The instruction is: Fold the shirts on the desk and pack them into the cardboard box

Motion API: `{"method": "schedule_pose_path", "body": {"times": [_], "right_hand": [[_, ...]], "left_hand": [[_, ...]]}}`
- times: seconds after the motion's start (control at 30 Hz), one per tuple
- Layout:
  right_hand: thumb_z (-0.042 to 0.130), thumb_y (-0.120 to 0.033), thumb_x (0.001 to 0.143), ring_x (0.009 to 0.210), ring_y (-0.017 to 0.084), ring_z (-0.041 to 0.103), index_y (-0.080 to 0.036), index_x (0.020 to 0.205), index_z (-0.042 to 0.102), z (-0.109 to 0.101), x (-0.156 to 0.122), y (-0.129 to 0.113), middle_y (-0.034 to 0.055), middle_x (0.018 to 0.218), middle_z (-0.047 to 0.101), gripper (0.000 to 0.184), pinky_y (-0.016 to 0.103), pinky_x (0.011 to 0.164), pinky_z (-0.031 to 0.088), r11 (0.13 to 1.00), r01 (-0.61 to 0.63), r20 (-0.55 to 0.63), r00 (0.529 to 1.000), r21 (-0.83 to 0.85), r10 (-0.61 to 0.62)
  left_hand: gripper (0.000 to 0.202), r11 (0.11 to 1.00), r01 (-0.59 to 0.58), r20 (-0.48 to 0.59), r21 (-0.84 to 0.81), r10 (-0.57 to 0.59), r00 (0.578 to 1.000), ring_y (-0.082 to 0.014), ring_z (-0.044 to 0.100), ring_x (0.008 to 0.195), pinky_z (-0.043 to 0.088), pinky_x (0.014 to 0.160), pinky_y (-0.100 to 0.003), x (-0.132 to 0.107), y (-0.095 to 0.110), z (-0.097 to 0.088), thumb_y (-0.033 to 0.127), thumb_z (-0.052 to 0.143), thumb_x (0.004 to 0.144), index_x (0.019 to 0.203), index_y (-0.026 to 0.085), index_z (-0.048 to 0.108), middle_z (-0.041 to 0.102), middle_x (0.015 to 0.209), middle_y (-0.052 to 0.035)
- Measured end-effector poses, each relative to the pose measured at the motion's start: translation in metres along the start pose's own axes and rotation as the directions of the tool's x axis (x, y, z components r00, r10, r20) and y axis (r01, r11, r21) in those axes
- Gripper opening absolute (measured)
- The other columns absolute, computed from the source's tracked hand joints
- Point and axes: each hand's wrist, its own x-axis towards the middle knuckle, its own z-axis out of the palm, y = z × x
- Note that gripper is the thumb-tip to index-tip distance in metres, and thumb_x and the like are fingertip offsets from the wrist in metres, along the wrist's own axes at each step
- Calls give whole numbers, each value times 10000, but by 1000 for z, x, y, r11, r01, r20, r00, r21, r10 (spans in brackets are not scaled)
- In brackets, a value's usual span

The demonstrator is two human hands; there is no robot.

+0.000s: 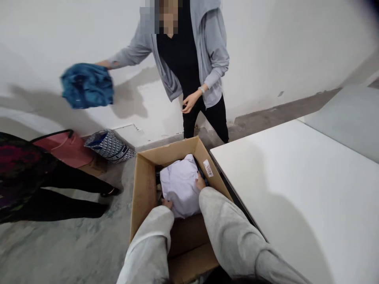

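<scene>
Both my arms, in light grey sleeves, reach down into an open cardboard box (145, 189) on the floor. My left hand (167, 203) grips the near left edge of a pale lilac folded garment (180, 183) inside the box. On the garment's right side my right hand (200, 182) is closed on the cloth. Most of each hand's fingers are buried in the fabric. Dark items lie under and beside the garment.
A white table (296, 189) stands right of the box. Beyond the box a person in a grey hoodie holds a blue cloth (87, 85) out to the left. A pink bag (66, 148) and a patterned bag (109, 146) stand by the wall. Another person's dark legs (68, 193) lie at left.
</scene>
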Motion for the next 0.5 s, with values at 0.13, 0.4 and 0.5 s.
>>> {"method": "schedule_pose_path", "body": {"times": [0.13, 0.4, 0.5], "right_hand": [[319, -127, 888, 1290, 230, 347, -178, 1424, 354, 8, -12, -4, 117, 1452, 345, 540, 380, 1064, 278, 958, 172, -5, 984, -228, -178], [399, -192, 865, 1344, 244, 265, -192, 1308, 514, 17, -28, 21, 116, 1449, 360, 458, 513, 1113, 29, 793, 360, 296, 925, -491, -237], [403, -172, 854, 1372, 265, 219, -172, 1389, 414, 13, -25, 20, 137, 1487, 289, 535, 543, 1103, 50, 754, 375, 347, 915, -540, -207]], "left_hand": [[657, 960, -167, -40, 225, 180, 983, -314, 167, 1402, 180, 1125, -495, 2, 10, 12, 164, 478, 847, 1458, 161, 234, 218, 1521, -150], [583, 816, -296, 234, 497, 203, 951, -374, 193, 1385, 209, 1077, -529, 8, 6, 41, 344, 476, 857, 1406, 178, 372, 260, 1515, -129], [593, 794, -288, 279, 536, 156, 948, -350, 212, 1384, 249, 1051, -522, 12, 5, 40, 331, 497, 844, 1411, 237, 346, 241, 1526, -105]]}}
